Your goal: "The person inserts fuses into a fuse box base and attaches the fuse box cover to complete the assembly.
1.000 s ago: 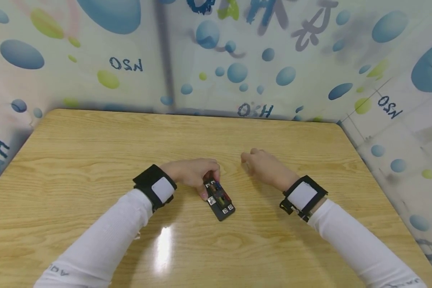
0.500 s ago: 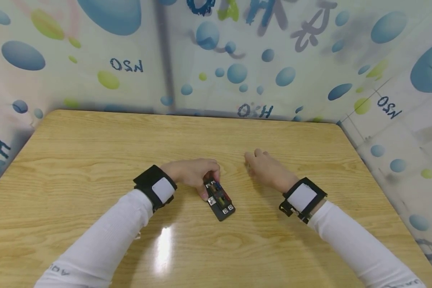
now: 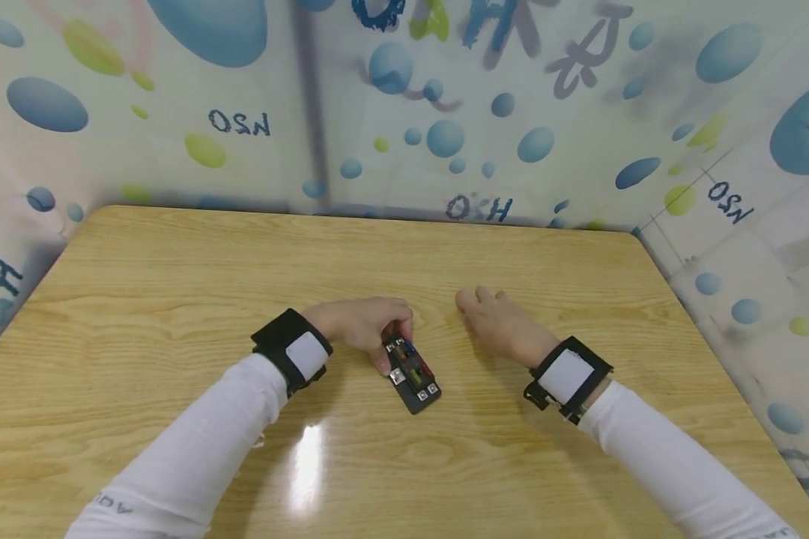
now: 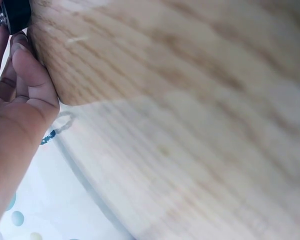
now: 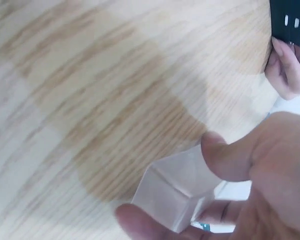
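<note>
My left hand (image 3: 357, 323) pinches the upper end of a small black circuit board (image 3: 414, 378) with colored parts and metal terminals. In the left wrist view only a dark corner of the board (image 4: 17, 16) shows above the fingers. My right hand (image 3: 502, 326) is to the right, a short way from the board. The right wrist view has a clear, boxy plastic piece (image 5: 177, 187) held between the thumb and fingers of the right hand (image 5: 285, 172). From the head view this clear piece is hidden by the hand.
A wooden table (image 3: 209, 262) lies under both hands, its far edge meeting a printed wall covering (image 3: 404, 112) with blue and green ovals. Each wrist wears a black strap, such as the right strap (image 3: 569, 378). A bright glare spot lies on the near tabletop.
My right hand has shifted slightly toward me, and its fingers have turned a little. The left hand and the circuit board stay in place.
</note>
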`<action>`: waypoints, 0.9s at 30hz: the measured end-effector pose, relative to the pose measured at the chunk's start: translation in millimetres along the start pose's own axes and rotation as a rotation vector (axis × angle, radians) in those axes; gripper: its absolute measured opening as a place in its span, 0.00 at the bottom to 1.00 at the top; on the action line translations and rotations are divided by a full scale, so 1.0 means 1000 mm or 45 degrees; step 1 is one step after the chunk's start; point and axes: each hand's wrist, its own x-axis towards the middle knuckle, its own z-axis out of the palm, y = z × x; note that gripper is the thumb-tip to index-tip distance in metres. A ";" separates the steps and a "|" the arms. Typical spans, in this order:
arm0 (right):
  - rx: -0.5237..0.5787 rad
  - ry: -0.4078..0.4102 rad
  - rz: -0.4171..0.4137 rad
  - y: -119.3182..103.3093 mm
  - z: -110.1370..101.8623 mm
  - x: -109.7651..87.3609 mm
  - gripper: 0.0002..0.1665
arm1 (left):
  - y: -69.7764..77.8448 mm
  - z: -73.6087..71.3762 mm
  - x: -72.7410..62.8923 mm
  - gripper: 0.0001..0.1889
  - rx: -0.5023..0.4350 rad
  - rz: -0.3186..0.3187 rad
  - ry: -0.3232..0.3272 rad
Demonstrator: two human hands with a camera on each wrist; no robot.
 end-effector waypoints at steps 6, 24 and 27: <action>-0.040 -0.026 0.024 -0.004 0.003 -0.003 0.05 | 0.001 0.000 0.000 0.25 0.004 -0.001 0.002; -0.018 -0.006 -0.128 0.009 0.010 -0.010 0.08 | 0.002 0.001 -0.001 0.25 -0.011 -0.017 0.000; 0.059 -0.097 -0.114 0.012 0.005 -0.010 0.07 | 0.002 0.001 0.000 0.25 -0.017 -0.019 -0.001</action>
